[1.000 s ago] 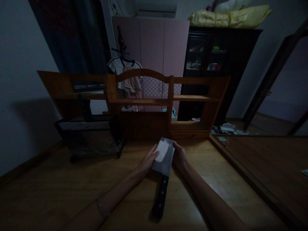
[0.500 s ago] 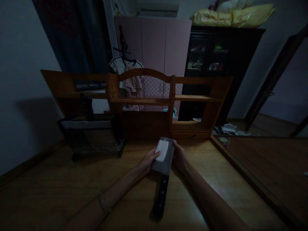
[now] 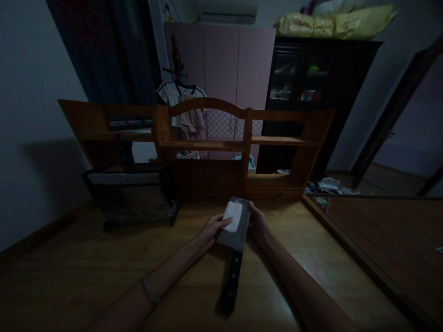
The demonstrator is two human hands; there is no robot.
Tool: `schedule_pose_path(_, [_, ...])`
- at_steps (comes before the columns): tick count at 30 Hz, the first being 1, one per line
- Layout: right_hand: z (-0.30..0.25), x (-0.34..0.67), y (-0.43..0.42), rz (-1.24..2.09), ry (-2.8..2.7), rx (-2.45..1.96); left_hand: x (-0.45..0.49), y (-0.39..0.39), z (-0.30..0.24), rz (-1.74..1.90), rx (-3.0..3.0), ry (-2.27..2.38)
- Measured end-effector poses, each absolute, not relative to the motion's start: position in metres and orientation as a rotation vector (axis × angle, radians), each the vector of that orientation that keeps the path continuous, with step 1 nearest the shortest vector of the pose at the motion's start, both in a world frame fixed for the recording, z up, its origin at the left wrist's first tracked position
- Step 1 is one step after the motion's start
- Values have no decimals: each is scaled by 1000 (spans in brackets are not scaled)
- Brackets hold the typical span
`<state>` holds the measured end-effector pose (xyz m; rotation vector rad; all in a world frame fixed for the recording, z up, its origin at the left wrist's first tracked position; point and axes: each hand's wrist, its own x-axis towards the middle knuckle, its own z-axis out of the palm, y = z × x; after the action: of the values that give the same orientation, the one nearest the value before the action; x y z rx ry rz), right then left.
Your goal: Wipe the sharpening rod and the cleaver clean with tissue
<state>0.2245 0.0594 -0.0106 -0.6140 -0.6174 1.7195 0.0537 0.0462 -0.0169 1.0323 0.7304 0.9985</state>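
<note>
A cleaver lies on the wooden desk [image 3: 104, 267], its wide blade [image 3: 238, 233] pointing away from me and its black handle [image 3: 230, 283] pointing toward me. A small white cloth or tissue [image 3: 233, 215] rests on the blade. My left hand [image 3: 211, 230] presses fingertips on that white cloth from the left. My right hand [image 3: 259, 224] grips the blade's right edge, fingers curled over it. The room is dim.
A wooden shelf unit [image 3: 242, 143] stands at the desk's back edge. A dark wire rack [image 3: 131, 189] sits at the left back. A raised wooden ledge [image 3: 346, 240] borders the right. Pink wardrobe [image 3: 221, 64] and dark cabinet [image 3: 311, 78] stand beyond.
My left fingers with the white cloth have slid slightly along the blade. The cleaver and my right hand have barely moved.
</note>
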Motion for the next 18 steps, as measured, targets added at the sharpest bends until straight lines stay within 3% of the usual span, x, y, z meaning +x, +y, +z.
schedule_pose_path(8, [-12, 226, 60, 1723, -600, -662, 54, 49, -18, 1194, 1039, 758])
schedule_pose_path(18, [-14, 226, 61, 1742, -584, -656, 50, 49, -18, 1157, 1073, 835])
